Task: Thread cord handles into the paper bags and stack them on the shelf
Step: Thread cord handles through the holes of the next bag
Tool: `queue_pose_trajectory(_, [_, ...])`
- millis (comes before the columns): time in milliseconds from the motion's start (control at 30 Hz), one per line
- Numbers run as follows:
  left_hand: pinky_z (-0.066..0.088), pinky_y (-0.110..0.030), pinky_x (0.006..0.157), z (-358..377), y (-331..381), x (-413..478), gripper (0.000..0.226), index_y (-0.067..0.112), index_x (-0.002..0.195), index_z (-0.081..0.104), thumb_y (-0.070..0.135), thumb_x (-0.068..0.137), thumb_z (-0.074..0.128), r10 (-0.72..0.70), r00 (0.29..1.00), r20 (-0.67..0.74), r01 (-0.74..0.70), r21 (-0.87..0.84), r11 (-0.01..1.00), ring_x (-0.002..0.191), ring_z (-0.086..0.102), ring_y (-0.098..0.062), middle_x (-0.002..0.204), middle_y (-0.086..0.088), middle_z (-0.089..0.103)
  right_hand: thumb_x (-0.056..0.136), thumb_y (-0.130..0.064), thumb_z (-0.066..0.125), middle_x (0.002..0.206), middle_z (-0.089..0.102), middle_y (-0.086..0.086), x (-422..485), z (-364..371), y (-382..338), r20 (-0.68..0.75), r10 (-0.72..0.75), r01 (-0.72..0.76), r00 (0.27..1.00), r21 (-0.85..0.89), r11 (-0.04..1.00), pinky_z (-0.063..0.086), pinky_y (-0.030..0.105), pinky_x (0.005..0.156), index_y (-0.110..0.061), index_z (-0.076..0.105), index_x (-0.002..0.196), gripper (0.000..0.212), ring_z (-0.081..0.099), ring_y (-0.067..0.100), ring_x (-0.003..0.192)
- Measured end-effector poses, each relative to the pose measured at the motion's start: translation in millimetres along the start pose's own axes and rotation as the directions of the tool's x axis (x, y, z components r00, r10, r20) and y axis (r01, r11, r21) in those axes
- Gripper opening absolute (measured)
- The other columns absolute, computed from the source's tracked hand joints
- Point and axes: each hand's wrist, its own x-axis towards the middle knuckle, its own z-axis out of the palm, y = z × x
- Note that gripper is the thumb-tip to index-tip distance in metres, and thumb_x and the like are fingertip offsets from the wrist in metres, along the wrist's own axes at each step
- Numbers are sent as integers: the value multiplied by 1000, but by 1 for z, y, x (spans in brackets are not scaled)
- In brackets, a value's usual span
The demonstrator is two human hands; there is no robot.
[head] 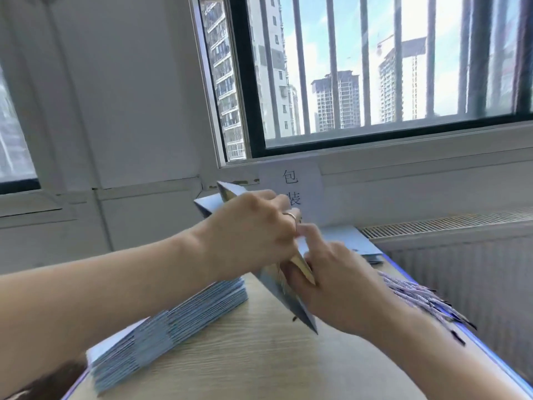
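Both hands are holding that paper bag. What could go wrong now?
The cords lie at the right edge of the table beside the right forearm; a nudge could sweep them off. The paper bag, tilted between the left hand and right hand, might crease or tear if squeezed. The uneven stack of bags below the left arm could slide.

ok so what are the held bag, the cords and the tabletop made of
The held bag: thin printed paper or card, faintly glossy; it keeps sharp creases and flat folds. Cords: twisted lilac-and-white strands with dark tips, paper or textile twine; too blurred to tell. Tabletop: pale wood grain, probably matte laminate, judging by its even streaks.
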Motion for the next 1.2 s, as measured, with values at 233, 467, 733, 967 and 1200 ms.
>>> queue_pose_trajectory(233, [44,-38,85,40,29,-10,50,12,49,59,-17,78,30,-170,963,-209,176,10,984,100,62,-31,112,-16,72,102,-34,38,76,58,2,-4,61,5,-40,145,-138,989,132,982,32,39,53,-21,45,109,17,53,32,68])
queue_pose_trajectory(467, [38,-46,111,62,74,-27,20,7,81,71,-9,83,59,-754,606,-252,706,-266,656,144,20,-43,160,-14,28,90,-23,44,83,67,12,-18,95,5,-6,205,-199,979,229,953,48,43,61,-18,37,122,34,62,37,75])
queue_pose_trajectory(733, [37,-16,78,82,116,-10,22,14,96,76,0,86,62,-963,256,81,628,-771,103,127,52,-19,161,-19,20,91,-19,52,96,67,16,-21,102,6,99,105,-129,990,285,950,51,48,71,-14,31,126,42,63,41,88])
queue_pose_trajectory(967, [25,-25,49,92,115,-19,36,17,80,76,29,84,43,-953,283,110,682,-722,119,48,39,-26,57,-7,49,91,-41,61,89,67,-6,-9,78,31,347,-42,-61,937,282,957,49,24,72,-25,49,113,30,57,15,77])
queue_pose_trajectory(1200, [28,-28,45,109,93,-24,21,16,75,77,12,79,56,-933,357,42,643,-736,213,42,37,-31,47,-10,50,87,-20,72,75,63,-19,54,22,89,364,3,-39,931,91,995,39,8,64,-26,77,85,8,56,-3,70])
